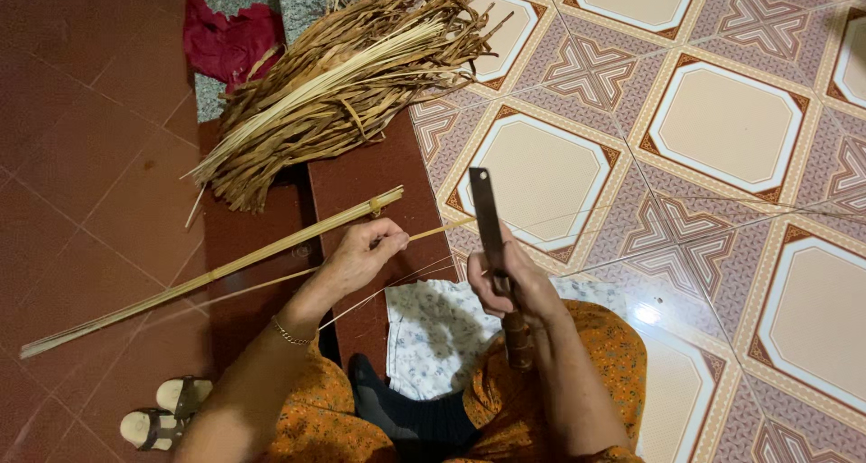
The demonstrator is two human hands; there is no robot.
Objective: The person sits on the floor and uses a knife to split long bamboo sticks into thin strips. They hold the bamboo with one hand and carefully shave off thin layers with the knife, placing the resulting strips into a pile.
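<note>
My left hand (363, 254) pinches a thin pale bamboo strip (440, 231) that runs right toward the knife. My right hand (516, 287) grips a long dark-bladed knife (487, 221) by its wooden handle (518, 339), with the blade pointing up and away from me. The strip meets the blade near my right hand. A bundle of long pale bamboo slivers (216, 269), tied with a band, lies on the red step just beyond my left hand. A gold bracelet (290, 335) circles my left wrist.
A big heap of dry brown and pale strips (343, 80) lies at the top, beside a red cloth (227, 39). A flowered white cloth (433, 332) covers my lap. A pair of sandals (167, 413) sits on the red floor at lower left. Patterned tiles (722, 129) spread right.
</note>
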